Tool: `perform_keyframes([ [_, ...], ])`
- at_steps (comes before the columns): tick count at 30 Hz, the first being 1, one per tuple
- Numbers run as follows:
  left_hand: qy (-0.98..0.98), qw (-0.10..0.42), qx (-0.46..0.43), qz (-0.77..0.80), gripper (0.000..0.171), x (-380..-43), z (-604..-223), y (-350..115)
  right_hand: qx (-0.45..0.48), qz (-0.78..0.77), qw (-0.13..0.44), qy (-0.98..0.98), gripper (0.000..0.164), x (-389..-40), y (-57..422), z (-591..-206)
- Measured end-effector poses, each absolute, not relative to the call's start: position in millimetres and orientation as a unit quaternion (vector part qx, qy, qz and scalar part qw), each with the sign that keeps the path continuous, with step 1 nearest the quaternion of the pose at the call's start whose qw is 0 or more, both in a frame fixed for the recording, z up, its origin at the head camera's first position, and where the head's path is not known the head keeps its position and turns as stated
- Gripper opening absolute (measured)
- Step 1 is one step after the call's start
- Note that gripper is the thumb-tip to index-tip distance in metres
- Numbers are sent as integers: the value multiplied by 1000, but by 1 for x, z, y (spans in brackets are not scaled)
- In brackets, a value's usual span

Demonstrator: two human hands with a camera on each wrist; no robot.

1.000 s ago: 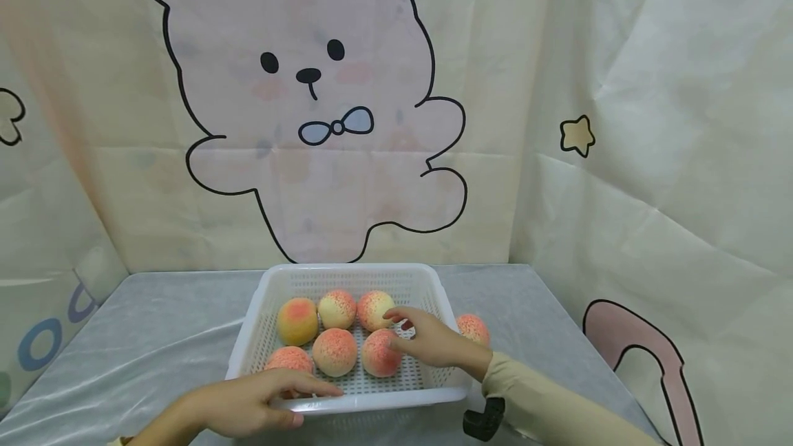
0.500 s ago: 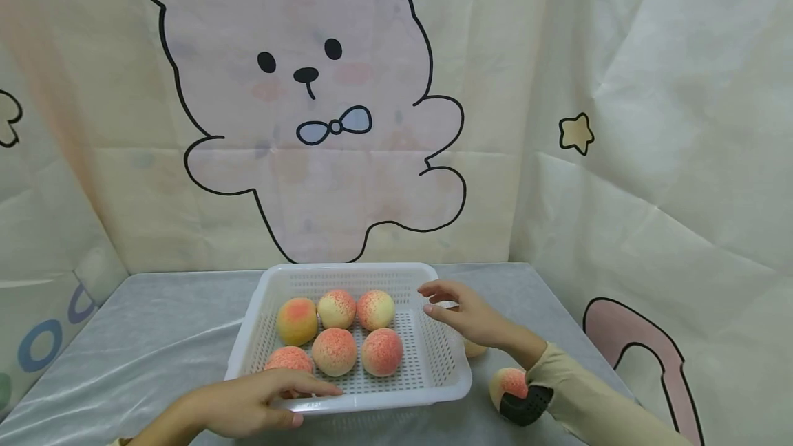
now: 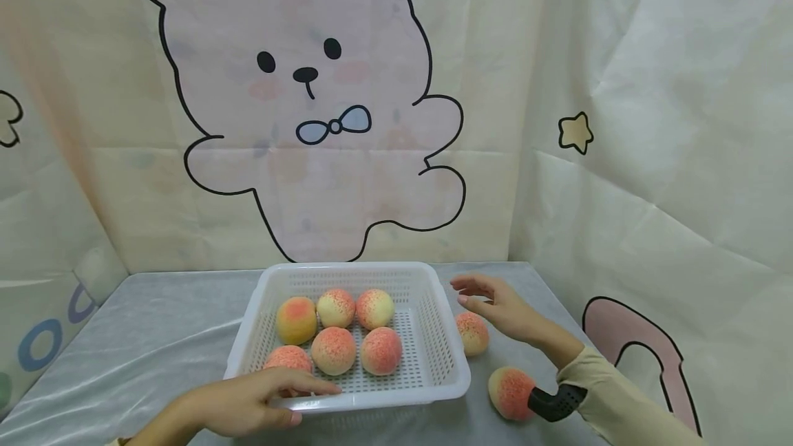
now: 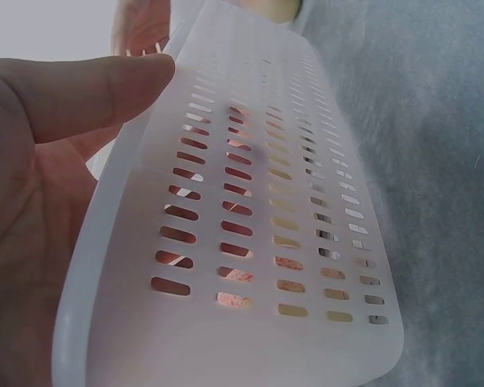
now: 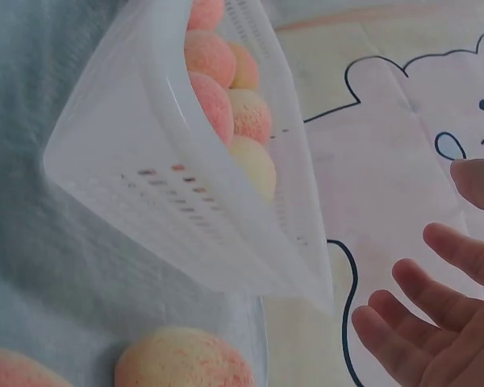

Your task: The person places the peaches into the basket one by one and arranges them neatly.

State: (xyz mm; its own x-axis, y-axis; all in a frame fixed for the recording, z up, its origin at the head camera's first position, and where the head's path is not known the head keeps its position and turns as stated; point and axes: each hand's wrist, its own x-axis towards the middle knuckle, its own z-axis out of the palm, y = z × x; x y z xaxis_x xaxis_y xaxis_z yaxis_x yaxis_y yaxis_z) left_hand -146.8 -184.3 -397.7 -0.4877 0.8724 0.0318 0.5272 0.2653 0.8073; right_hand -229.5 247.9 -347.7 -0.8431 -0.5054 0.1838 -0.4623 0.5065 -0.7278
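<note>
A white perforated plastic basket [image 3: 458,378] stands on the table with several peaches in two rows inside, among them a red one [image 3: 381,351] and a yellower one [image 3: 296,321]. My left hand [image 3: 254,398] grips the basket's near rim at the left, thumb outside and fingers over the inside; the left wrist view shows the thumb [image 4: 105,93] against the perforated wall. Just beyond the basket's right side, my right hand [image 3: 502,308] hovers with relaxed, spread fingers and holds nothing. Below it a peach [image 3: 473,334] lies by the basket wall.
Nearer the front, another peach [image 3: 511,393] lies on the grey cloth-covered table [image 3: 180,322], partly behind a black wrist device [image 3: 557,402] on the right sleeve. Curtains with cartoon drawings [image 3: 334,191] hang behind and at both sides.
My right hand has drawn away from the red peach in the basket and moved right, past the basket's rim. Two peaches on the table have come into fuller view. The left hand stays put.
</note>
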Motion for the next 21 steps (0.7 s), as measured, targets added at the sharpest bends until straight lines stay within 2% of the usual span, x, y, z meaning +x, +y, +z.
perform_keyframes([
  [11,767,214,458,396,47,-148,-399,-184,-229,-418,42,878,42,-242,281,-363],
  [21,772,206,457,392,48,-146,-397,-184,-197,-411,79,887,49,-255,291,-376],
])
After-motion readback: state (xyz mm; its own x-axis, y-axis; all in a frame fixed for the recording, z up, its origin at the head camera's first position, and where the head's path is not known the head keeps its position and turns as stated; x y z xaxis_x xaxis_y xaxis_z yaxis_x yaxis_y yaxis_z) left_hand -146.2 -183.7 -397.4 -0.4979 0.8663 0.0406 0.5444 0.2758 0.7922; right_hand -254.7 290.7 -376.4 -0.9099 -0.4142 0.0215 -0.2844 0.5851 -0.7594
